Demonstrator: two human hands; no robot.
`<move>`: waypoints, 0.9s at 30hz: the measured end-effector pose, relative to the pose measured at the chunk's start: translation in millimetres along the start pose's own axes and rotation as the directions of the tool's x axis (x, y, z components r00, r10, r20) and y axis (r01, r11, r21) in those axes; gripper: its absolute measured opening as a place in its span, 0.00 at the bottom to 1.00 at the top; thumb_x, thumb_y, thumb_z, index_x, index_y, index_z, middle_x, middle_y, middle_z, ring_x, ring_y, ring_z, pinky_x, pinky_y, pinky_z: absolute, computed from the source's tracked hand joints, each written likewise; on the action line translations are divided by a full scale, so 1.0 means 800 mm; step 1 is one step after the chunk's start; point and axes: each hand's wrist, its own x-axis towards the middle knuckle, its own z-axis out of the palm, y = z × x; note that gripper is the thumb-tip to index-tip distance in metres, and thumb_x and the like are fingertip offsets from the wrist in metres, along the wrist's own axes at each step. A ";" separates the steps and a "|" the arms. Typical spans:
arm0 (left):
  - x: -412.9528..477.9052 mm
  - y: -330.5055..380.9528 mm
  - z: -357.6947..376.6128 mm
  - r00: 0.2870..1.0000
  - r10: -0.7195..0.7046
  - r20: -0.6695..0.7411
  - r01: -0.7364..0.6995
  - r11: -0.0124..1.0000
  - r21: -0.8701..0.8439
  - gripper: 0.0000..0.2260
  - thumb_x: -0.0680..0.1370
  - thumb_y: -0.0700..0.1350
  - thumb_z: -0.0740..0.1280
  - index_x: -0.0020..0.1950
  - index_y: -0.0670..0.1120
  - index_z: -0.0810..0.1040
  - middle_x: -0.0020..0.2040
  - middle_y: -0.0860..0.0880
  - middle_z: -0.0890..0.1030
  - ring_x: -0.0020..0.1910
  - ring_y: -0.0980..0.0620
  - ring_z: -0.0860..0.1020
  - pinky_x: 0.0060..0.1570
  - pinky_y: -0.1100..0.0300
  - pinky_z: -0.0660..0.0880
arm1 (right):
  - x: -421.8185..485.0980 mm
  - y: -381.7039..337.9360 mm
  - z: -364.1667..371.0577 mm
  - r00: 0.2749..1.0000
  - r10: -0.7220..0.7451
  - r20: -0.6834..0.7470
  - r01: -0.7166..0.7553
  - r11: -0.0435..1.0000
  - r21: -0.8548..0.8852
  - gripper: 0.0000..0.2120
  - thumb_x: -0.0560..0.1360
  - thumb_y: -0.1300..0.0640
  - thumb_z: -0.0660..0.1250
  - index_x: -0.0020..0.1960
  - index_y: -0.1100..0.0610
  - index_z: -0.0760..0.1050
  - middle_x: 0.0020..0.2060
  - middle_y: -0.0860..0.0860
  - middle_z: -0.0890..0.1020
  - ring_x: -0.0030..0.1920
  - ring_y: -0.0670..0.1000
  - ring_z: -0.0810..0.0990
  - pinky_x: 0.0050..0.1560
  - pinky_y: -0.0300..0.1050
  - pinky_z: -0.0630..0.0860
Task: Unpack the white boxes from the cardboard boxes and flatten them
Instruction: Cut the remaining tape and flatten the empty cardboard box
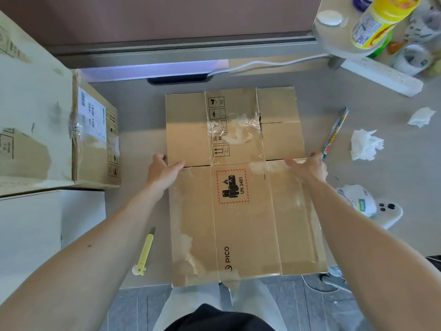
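Observation:
A flattened brown cardboard box (pixel 241 187) with a PICO logo and a red UN 3481 label lies in the middle of the grey table, clear tape still stuck to it. My left hand (pixel 162 172) grips its left edge at the crosswise fold line, thumb on top. At the same fold line my right hand (pixel 307 168) grips the right edge. A taped brown cardboard box (pixel 95 139) with a shipping label stands at the left. In front of that box is a white box-like surface (pixel 31 225).
A yellow utility knife (pixel 144 254) lies left of the flat cardboard. To the right are crumpled tissues (pixel 365 145), a thin colourful stick (pixel 334 134), a white phone (pixel 389 212) and a power strip (pixel 381 75). Bottles stand on a raised round shelf (pixel 334 32) at the back right.

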 end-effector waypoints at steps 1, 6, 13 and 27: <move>0.003 0.000 -0.001 1.000 -0.007 0.022 0.007 1.000 -0.007 0.21 0.76 0.55 0.70 0.61 0.44 0.73 0.56 0.50 0.79 0.50 0.48 0.77 0.42 0.57 0.71 | 0.004 0.001 -0.001 1.000 0.006 0.004 -0.006 1.000 -0.001 0.38 0.68 0.40 0.74 0.69 0.57 0.63 0.66 0.59 0.72 0.67 0.62 0.69 0.67 0.61 0.67; -0.005 0.002 -0.003 0.991 0.025 0.132 -0.005 0.989 -0.149 0.10 0.81 0.51 0.63 0.58 0.46 0.73 0.57 0.46 0.79 0.55 0.46 0.77 0.54 0.52 0.73 | 0.011 -0.001 -0.014 0.998 0.011 0.064 -0.009 1.000 -0.029 0.41 0.68 0.38 0.74 0.70 0.61 0.66 0.64 0.58 0.75 0.66 0.62 0.72 0.62 0.54 0.71; -0.051 0.006 -0.005 0.981 0.187 -0.043 -0.192 0.940 -0.281 0.03 0.83 0.45 0.61 0.51 0.50 0.73 0.45 0.53 0.77 0.43 0.53 0.74 0.44 0.58 0.71 | -0.012 0.008 -0.023 0.995 -0.074 0.062 0.070 0.996 0.062 0.37 0.71 0.43 0.73 0.71 0.62 0.65 0.66 0.60 0.72 0.67 0.60 0.70 0.66 0.55 0.70; -0.201 0.064 -0.086 0.886 0.451 -0.104 -0.433 0.728 -0.532 0.11 0.77 0.43 0.64 0.52 0.36 0.71 0.46 0.45 0.74 0.47 0.48 0.71 0.53 0.48 0.69 | -0.069 0.020 -0.081 0.949 -0.293 0.116 0.202 0.847 0.492 0.36 0.58 0.29 0.75 0.54 0.54 0.78 0.50 0.48 0.81 0.50 0.51 0.79 0.52 0.49 0.78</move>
